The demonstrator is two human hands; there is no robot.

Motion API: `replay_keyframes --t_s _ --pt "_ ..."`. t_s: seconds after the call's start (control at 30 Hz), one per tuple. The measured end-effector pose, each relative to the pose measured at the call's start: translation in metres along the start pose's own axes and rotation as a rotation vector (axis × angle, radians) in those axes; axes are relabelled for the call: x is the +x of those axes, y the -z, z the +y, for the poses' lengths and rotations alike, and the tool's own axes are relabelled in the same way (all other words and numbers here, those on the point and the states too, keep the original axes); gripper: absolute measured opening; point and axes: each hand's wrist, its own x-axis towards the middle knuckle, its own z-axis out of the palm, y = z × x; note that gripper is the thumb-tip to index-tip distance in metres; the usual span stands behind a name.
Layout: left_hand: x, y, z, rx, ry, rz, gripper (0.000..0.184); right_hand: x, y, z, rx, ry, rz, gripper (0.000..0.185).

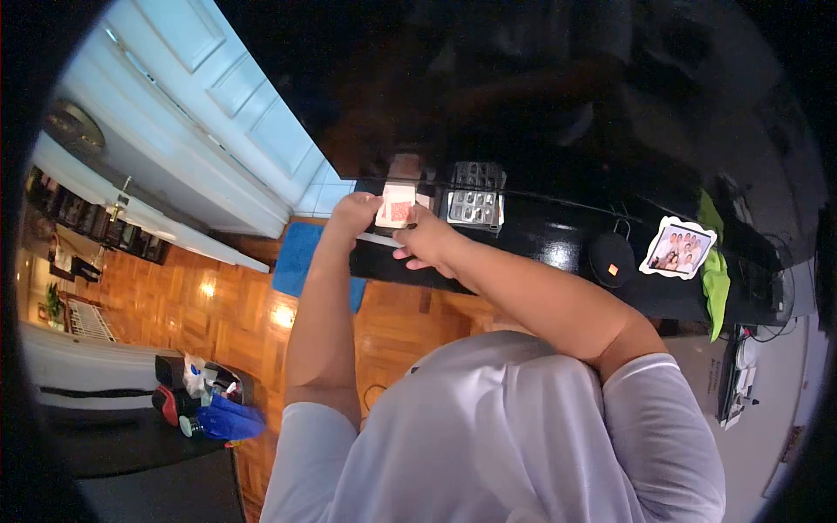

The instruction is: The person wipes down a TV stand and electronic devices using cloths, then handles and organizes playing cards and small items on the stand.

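Note:
Over the black shelf point(532, 235), both my hands are on a small white-edged stack with a red patterned face, which looks like playing cards point(399, 207). My left hand point(355, 216) grips its left edge, with the fingers closed. At its right edge is my right hand point(429, 240), the thumb side against the stack and the other fingers curled below. Part of the stack is hidden by my fingers. To the right of it lies a silver and dark tray-like item with a grid of small compartments point(475, 206). A pale strip point(381, 240) shows below the stack, between my hands.
A large glossy black panel point(488, 96) rises behind the shelf. Farther right are a dark rounded item with an orange mark point(612, 261), a white picture frame point(649, 260) and a green cloth point(716, 288). A blue mat point(301, 261) lies on the wood floor at left.

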Motion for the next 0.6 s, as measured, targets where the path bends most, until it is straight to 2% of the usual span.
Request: replay_keyframes --t_s 0.07,0.1,0.13,0.2,0.23,0.3,0.43,0.53,0.6 --pt "0.007 -0.006 -0.002 0.125 -0.034 -0.041 0.037 0.007 -0.008 0.004 0.069 0.003 0.052 0.042" --pt "0.023 -0.009 -0.014 0.295 -0.057 -0.008 0.044 0.004 -0.012 -0.001 0.087 -0.014 0.076 0.04" --pt "0.027 -0.009 -0.012 0.295 -0.058 -0.008 0.044 0.007 -0.014 0.0 0.086 -0.013 0.076 0.04" --pt "0.03 -0.013 -0.009 0.513 -0.058 -0.025 0.045 0.013 -0.016 0.001 0.143 -0.018 0.113 0.035" --pt "0.03 -0.013 -0.009 0.515 -0.062 -0.027 0.045 0.015 -0.014 0.002 0.144 -0.015 0.117 0.035" --pt "0.027 -0.015 -0.007 0.236 0.003 -0.019 0.051 0.018 -0.008 0.003 0.273 0.05 0.038 0.031" --pt "0.028 -0.01 -0.004 0.162 0.068 -0.08 0.048 0.02 -0.01 0.002 0.28 0.021 0.112 0.03" --pt "0.028 -0.009 -0.005 0.133 0.028 -0.04 0.04 0.015 -0.006 -0.005 0.148 0.001 0.103 0.028" --pt "0.019 -0.004 0.003 -0.026 0.112 -0.116 0.031 0.019 0.003 -0.015 -0.364 -0.013 0.035 0.026"
